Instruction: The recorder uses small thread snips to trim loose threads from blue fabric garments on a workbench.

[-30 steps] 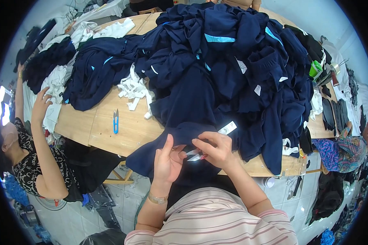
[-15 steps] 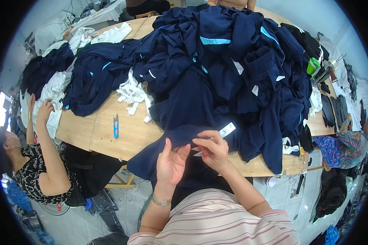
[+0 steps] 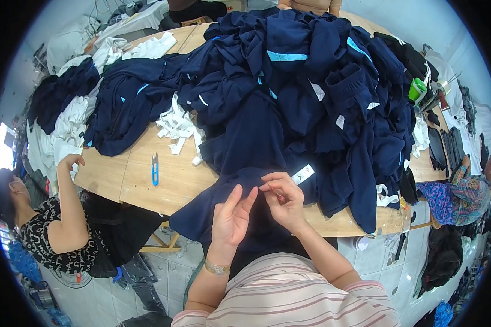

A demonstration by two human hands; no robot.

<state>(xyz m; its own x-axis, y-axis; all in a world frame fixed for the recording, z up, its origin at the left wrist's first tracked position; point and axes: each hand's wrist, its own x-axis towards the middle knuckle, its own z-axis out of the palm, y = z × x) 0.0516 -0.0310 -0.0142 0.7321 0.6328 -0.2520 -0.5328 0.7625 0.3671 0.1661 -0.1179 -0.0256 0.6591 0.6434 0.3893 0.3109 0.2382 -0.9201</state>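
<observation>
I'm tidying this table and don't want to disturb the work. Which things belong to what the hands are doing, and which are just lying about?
In use:
- left hand, flat on the cloth
- right hand, pinching something small
- navy garment under both hands, with its white tag

Lying about:
- blue snips
- white strips
- heap of navy garments
- green object
</observation>
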